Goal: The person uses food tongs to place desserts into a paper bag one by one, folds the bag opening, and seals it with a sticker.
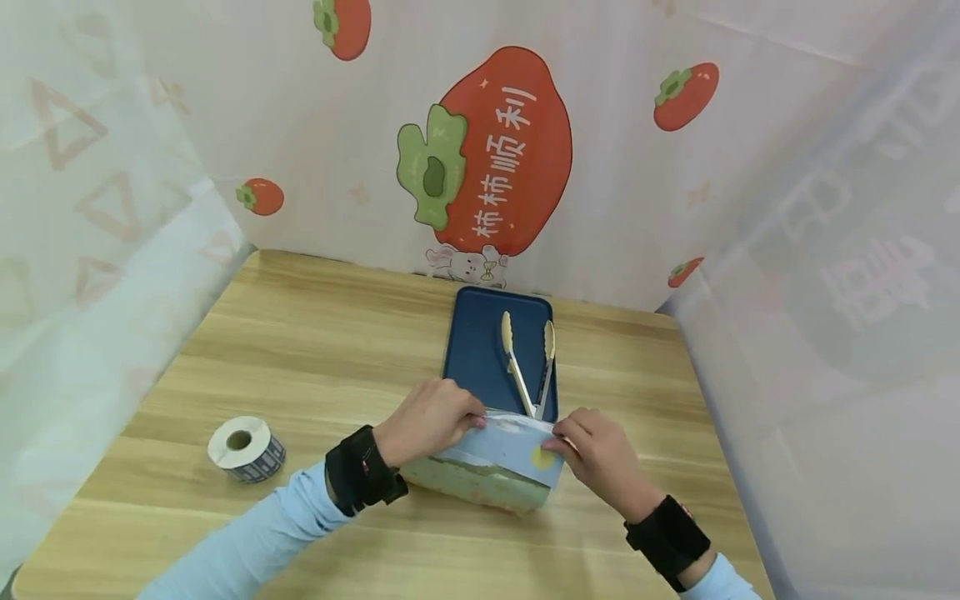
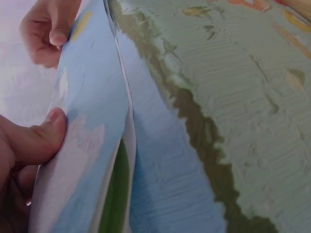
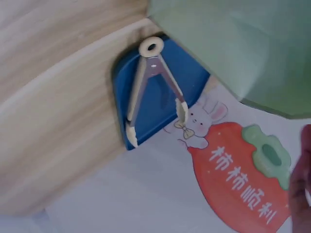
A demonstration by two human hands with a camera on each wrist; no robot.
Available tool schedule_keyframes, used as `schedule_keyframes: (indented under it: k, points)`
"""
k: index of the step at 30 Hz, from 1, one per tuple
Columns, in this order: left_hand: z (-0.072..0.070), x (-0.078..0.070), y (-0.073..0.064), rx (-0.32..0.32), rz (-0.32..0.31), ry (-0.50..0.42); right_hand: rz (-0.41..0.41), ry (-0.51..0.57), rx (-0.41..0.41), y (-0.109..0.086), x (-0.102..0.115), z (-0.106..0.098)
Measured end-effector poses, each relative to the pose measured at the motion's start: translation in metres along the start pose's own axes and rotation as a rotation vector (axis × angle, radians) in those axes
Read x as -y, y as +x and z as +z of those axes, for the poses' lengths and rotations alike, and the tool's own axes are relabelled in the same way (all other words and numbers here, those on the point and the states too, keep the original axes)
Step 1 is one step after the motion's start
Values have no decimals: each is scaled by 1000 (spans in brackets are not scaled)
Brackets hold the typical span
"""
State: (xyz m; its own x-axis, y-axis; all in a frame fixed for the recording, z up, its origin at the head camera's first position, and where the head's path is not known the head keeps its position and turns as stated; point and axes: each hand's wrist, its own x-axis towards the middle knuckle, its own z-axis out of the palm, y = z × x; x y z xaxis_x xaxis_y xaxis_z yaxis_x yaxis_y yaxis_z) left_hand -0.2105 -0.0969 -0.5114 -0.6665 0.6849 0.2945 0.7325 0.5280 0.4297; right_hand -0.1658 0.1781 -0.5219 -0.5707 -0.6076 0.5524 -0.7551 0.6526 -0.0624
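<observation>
A paper bag (image 1: pixel 480 479) printed in pale blue and green lies in front of me, its blue top flap (image 1: pixel 506 450) folded over. My left hand (image 1: pixel 431 423) pinches the left part of the flap's far edge. At the right end of that edge, my right hand (image 1: pixel 600 454) pinches the paper beside a yellow spot. In the left wrist view, the left thumb (image 2: pixel 46 138) presses on the flap, and a narrow gap under the fold shows green. The right wrist view has the bag's plain green side (image 3: pixel 243 48), with only a sliver of a hand at its right edge.
Behind the bag lies a dark blue tray (image 1: pixel 480 329) with metal tongs (image 1: pixel 522 387) on it, their cream tips spread apart. A roll of labels (image 1: pixel 246 450) stands on the wooden table (image 1: pixel 330 333) at the left. Printed cloth walls (image 1: pixel 600 208) surround the table.
</observation>
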Motion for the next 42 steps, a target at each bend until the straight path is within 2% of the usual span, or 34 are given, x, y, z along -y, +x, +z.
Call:
schedule_keyframes:
  k: [4, 6, 8, 10, 13, 18, 25, 28, 32, 35, 42]
  points:
    - [-5, 0, 1, 41, -16, -18, 224, 135, 188, 15, 12, 1]
    - [-8, 1, 2, 75, -12, -29, 304, 168, 269, 24, 21, 3]
    - [-10, 0, 4, 108, -4, -38, 336, 179, 297, 33, 27, 7]
    - [-11, 0, 7, 125, 12, -35, 342, 161, 274, 39, 31, 10]
    - [-11, -1, 11, 115, 32, -12, 348, 111, 223, 45, 36, 14]
    - [-11, 3, 10, 107, 35, -9, 359, 43, 184, 44, 40, 17]
    - [-17, 12, 1, 88, 68, 63, 362, 49, 160, 40, 42, 17]
    - [-18, 14, 0, 100, 83, 57, 348, 52, 158, 38, 42, 17]
    - [-22, 18, -3, 136, 51, 16, 329, 64, 148, 37, 40, 16]
    - [-27, 21, -5, 142, 40, 32, 313, 68, 137, 37, 39, 16]
    - [-30, 29, -10, 118, 124, 122, 289, 53, 126, 32, 37, 18]
